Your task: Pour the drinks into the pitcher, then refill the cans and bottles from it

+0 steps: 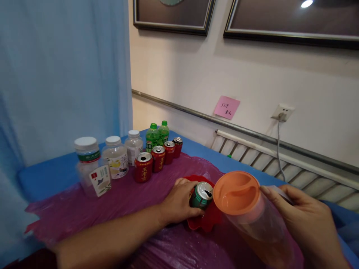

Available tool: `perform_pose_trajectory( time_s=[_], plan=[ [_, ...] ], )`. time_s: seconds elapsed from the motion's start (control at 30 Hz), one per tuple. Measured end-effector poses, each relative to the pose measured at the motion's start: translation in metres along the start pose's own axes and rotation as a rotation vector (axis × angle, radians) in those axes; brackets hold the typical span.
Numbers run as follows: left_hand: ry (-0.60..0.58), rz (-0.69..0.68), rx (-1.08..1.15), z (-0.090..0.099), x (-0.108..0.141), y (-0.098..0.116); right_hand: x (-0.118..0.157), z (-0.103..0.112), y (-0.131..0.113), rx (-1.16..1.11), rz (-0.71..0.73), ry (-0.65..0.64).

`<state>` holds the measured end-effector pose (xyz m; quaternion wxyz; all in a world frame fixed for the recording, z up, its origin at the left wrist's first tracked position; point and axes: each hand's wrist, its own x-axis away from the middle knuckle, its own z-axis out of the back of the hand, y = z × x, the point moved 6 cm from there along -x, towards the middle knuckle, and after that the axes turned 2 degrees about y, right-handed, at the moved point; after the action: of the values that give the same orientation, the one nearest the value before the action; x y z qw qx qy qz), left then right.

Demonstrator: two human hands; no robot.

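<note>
My left hand (182, 201) is wrapped round a green can (202, 197) with an opened silver top, tilted toward the right. Under the can lies a red dish with a wavy rim (198, 223). My right hand (305, 220) grips the handle of a clear pitcher (263, 231) with an orange lid (237, 192). The pitcher leans toward the can, its lid close beside the can's opening. Some liquid shows inside the pitcher. I cannot tell whether any is flowing.
Several red cans (143, 168) stand in a row behind my left hand. Clear jars with white lids (114, 158) and two green bottles (153, 138) stand further left and back. Purple plastic sheeting (126, 203) covers the blue surface (47, 179). A radiator (252, 158) runs along the wall.
</note>
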<state>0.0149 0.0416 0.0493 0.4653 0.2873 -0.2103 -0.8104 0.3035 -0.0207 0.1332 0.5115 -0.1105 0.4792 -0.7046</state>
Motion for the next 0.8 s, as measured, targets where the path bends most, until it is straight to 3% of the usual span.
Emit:
perform_pose_trajectory(
  time_s=[0.13, 0.8],
  plan=[
    [-0.008, 0.052, 0.018, 0.0012, 0.0001, -0.0017, 0.0016, -0.0016, -0.0030, -0.025, 0.014, 0.005],
    [-0.008, 0.028, 0.010, -0.0003, -0.0012, -0.0016, -0.0006, -0.0011, -0.0032, -0.023, 0.044, 0.008]
  ],
)
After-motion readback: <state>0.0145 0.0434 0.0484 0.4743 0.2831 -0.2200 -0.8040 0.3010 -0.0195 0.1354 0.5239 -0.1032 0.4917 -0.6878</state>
